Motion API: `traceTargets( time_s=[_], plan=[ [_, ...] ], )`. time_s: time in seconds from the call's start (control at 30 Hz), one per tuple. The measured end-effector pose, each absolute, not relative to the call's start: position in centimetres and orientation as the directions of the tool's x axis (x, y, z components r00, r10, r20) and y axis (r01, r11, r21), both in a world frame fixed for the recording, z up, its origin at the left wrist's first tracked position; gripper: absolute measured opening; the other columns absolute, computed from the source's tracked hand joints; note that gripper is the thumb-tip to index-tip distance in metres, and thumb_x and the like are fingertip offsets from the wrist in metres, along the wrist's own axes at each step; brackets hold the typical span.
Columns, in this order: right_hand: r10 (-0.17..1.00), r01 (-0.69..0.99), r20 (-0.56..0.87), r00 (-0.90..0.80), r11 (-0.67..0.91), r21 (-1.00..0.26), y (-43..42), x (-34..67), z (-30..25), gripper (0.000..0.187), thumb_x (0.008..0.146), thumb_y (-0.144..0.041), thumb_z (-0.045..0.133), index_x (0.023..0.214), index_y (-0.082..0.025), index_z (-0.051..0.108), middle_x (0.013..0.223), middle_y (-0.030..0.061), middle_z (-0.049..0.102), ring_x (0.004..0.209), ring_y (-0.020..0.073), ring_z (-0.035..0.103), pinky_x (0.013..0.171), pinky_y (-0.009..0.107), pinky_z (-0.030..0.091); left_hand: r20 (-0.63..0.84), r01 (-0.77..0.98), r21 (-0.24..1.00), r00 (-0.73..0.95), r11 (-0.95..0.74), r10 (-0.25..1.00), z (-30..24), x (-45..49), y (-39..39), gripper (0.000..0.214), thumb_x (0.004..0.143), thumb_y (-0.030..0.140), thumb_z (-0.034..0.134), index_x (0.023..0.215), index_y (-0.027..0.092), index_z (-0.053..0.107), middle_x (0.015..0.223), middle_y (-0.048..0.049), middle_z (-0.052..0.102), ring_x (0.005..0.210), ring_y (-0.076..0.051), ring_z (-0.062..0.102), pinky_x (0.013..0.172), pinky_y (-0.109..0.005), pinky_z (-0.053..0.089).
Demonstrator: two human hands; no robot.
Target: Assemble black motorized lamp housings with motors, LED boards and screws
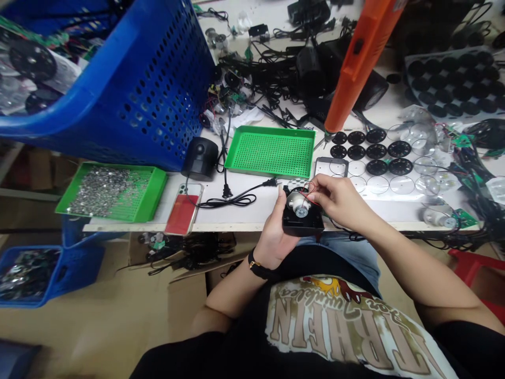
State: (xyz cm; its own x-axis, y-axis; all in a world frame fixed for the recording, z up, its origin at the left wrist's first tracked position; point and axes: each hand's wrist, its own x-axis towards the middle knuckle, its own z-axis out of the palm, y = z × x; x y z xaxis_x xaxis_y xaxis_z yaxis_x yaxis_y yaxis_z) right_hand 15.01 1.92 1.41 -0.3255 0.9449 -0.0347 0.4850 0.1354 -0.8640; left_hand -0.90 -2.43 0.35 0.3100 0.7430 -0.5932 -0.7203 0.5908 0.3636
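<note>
My left hand (275, 234) is wrapped round a black plastic housing (303, 229) at the table's front edge. A white motor part with a silvery round end (302, 208) sits inside the housing. Thin red and black wires (312, 188) rise from it. My right hand (340, 199) pinches at these wires over the housing's right side; its fingertips partly cover them. Just behind my right hand lies a dark rectangular frame (332, 160). A black cable with a plug (232, 200) lies on the table to the left.
An orange electric screwdriver (357, 66) hangs above the table. Behind my hands is a green tray (272, 151); another green tray (148, 197) holds screws. A large blue basket (165, 79) stands left, near a phone (182, 210). Black discs (376, 151) and clear covers (401, 185) lie right.
</note>
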Motion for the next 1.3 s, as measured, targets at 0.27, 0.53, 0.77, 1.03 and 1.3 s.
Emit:
traceTargets(
  time_s=[0.27, 0.53, 0.77, 1.03, 1.3],
  plan=[
    [0.929, 0.51, 0.008, -0.369, 0.21, -0.834, 1.8, 15.0, 1.5, 0.005, 0.085, -0.018, 0.057, 0.081, -0.02, 0.057, 0.069, -0.0008, 0.064, 0.064, 0.0146, 0.055, 0.067, 0.027, 0.038, -0.572, -0.728, 0.385, 0.294, 0.567, 0.766, -0.1, -0.7, -2.7, 0.051, 0.108, 0.053, 0.039, 0.113, 0.014, 0.072, 0.098, -0.0077, 0.077, 0.085, -0.021, 0.072, 0.094, -0.041, 0.056],
    [0.906, 0.543, 0.056, -0.419, 0.299, -0.785, 1.3, 15.1, 1.7, 0.01, 0.083, -0.013, 0.053, 0.078, -0.021, 0.052, 0.07, 0.0, 0.061, 0.063, 0.0145, 0.052, 0.066, 0.027, 0.035, -0.525, -0.726, 0.428, 0.285, 0.538, 0.802, -0.4, -0.6, -3.5, 0.052, 0.107, 0.054, 0.043, 0.119, 0.01, 0.07, 0.109, -0.0118, 0.077, 0.097, -0.022, 0.073, 0.097, -0.04, 0.055],
    [0.895, 0.577, 0.116, -0.431, 0.372, -0.727, 1.0, 15.2, 1.5, 0.012, 0.086, -0.012, 0.052, 0.079, -0.022, 0.05, 0.072, 0.0014, 0.06, 0.068, 0.0165, 0.054, 0.067, 0.027, 0.036, -0.509, -0.713, 0.466, 0.269, 0.525, 0.817, -0.5, -0.5, -3.5, 0.044, 0.104, 0.05, 0.053, 0.115, 0.012, 0.07, 0.109, -0.0102, 0.077, 0.101, -0.022, 0.072, 0.102, -0.039, 0.053],
    [0.8, 0.543, 0.366, -0.476, 0.595, -0.593, -1.5, 15.5, 0.6, 0.018, 0.097, -0.01, 0.047, 0.086, -0.022, 0.054, 0.079, 0.0037, 0.062, 0.075, 0.0187, 0.054, 0.068, 0.031, 0.042, -0.4, -0.522, 0.74, 0.166, 0.425, 0.901, -1.2, -1.9, -3.9, 0.049, 0.083, 0.034, 0.083, 0.125, 0.023, 0.062, 0.113, -0.0026, 0.072, 0.105, -0.021, 0.07, 0.099, -0.037, 0.053],
    [0.938, 0.066, 0.04, -0.344, 0.067, -0.996, -4.5, 15.8, -1.9, 0.068, 0.09, -0.042, 0.075, 0.147, -0.034, 0.037, 0.149, 0.0108, 0.049, 0.122, 0.0227, 0.062, 0.102, 0.041, 0.055, 0.254, -0.067, 0.966, 0.058, -0.25, 0.966, -3.7, -3.3, -5.8, 0.086, 0.079, 0.04, 0.084, 0.152, 0.029, 0.039, 0.147, -0.0118, 0.052, 0.13, -0.028, 0.059, 0.114, -0.045, 0.047]
  ],
)
